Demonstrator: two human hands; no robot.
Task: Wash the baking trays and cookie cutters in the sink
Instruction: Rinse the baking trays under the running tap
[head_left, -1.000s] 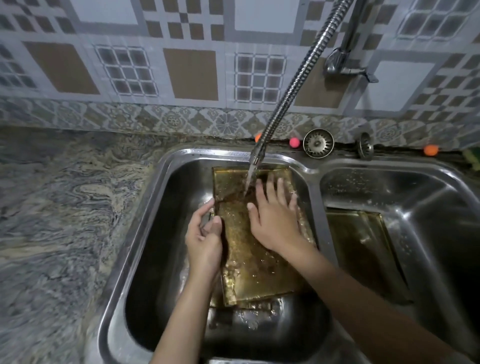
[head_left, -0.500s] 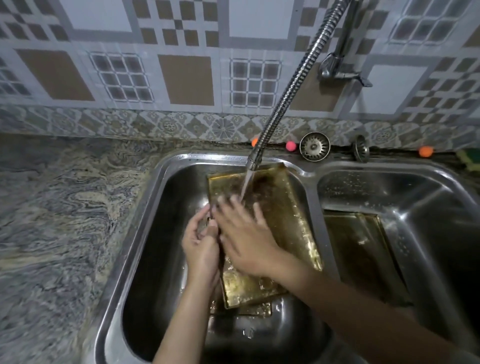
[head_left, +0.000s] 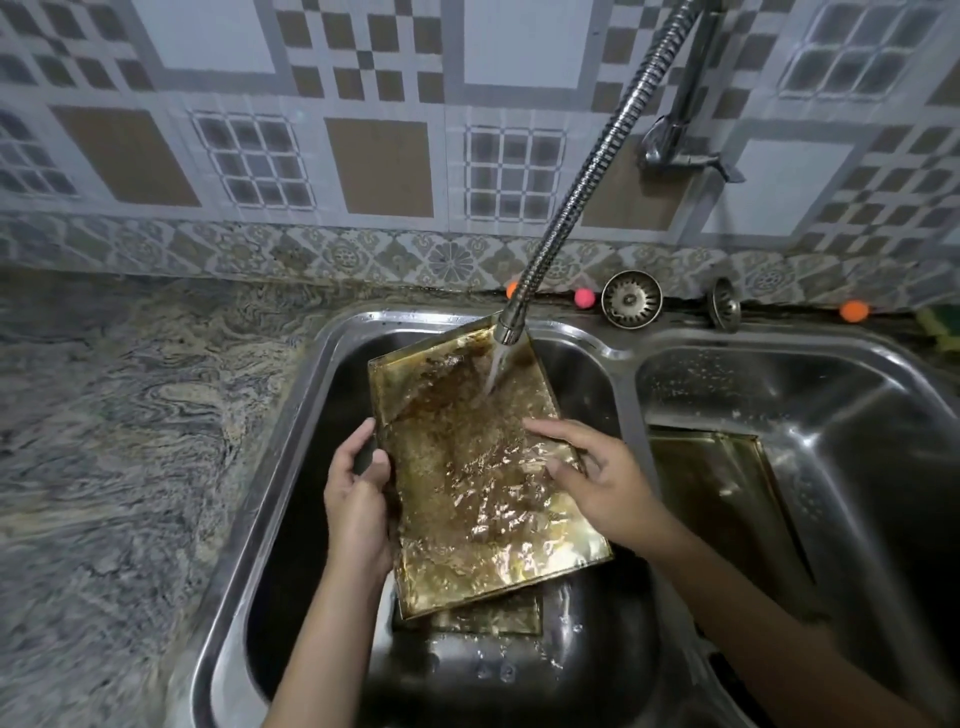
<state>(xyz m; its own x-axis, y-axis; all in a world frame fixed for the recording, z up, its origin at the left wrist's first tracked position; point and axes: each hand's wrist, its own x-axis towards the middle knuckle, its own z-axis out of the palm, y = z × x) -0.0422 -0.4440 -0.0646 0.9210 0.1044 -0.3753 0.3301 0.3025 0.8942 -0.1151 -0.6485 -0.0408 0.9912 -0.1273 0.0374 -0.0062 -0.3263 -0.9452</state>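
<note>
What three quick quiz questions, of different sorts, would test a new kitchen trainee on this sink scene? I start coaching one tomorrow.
1. True or false: water from the faucet lands on the gold baking tray.
2. Which hand grips the tray's left edge? A) left hand B) right hand
3. Fill in: a second tray lies in the ___ basin of the sink.

Key: 1 true; 2 A; 3 right.
</note>
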